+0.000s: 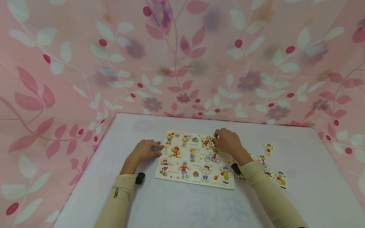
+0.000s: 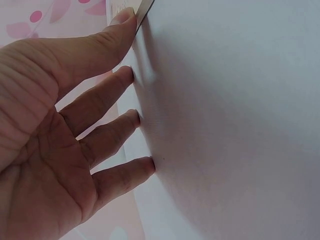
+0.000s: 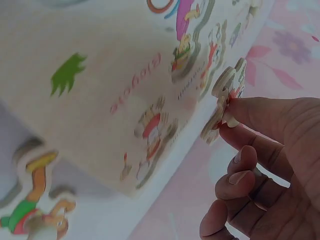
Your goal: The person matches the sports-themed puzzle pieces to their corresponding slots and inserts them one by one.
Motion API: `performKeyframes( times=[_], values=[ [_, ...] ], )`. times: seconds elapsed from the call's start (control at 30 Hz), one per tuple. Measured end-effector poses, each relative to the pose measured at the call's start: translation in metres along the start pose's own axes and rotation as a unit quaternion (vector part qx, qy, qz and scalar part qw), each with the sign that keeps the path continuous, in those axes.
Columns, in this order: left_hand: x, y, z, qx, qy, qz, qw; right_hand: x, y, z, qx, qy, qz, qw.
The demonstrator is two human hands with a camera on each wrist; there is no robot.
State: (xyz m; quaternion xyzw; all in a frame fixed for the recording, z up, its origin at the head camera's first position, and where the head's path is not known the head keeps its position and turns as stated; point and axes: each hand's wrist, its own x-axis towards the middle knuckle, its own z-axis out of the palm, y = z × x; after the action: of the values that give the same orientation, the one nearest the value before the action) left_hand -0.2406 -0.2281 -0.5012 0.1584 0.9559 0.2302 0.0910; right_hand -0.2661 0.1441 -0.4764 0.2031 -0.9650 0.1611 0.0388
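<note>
A flat wooden puzzle board [image 1: 183, 158] with cartoon children doing sports lies on the white table. My left hand [image 1: 144, 149] is at its left edge, fingers extended. In the left wrist view the thumb [image 2: 112, 42] touches the board's edge and the fingertips reach the white cloth. Above the upper right part of the board, my right hand [image 1: 229, 141] holds a small wooden puzzle piece [image 3: 225, 82]. The right wrist view has thumb and index finger pinching it, tilted up off the board, while the other fingers curl loosely. The fingers partly cover the piece's picture.
Right of the board lie several loose puzzle pieces, among them one at the back [image 1: 268, 149] and one nearer [image 1: 281, 180]. Some are partly hidden by the right forearm [image 1: 269, 189]. A pink floral cloth [image 1: 179, 58] hangs behind the table.
</note>
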Motion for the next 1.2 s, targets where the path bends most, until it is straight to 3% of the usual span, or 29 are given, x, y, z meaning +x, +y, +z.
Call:
performKeyframes(
  times=[0.5, 0.83, 1.2],
  values=[
    [0.003, 0.004, 0.003, 0.001, -0.006, -0.027, 0.9996, 0.022, -0.014, 0.019, -0.043, -0.060, 0.016, 0.997],
    [0.002, 0.002, 0.002, -0.002, -0.004, -0.024, 0.9997, 0.025, -0.015, 0.023, -0.055, -0.049, -0.007, 0.997],
    [0.001, 0.003, 0.001, 0.000, -0.002, -0.022, 0.9997, 0.022, -0.021, 0.022, -0.055, -0.052, -0.003, 0.997]
  ],
)
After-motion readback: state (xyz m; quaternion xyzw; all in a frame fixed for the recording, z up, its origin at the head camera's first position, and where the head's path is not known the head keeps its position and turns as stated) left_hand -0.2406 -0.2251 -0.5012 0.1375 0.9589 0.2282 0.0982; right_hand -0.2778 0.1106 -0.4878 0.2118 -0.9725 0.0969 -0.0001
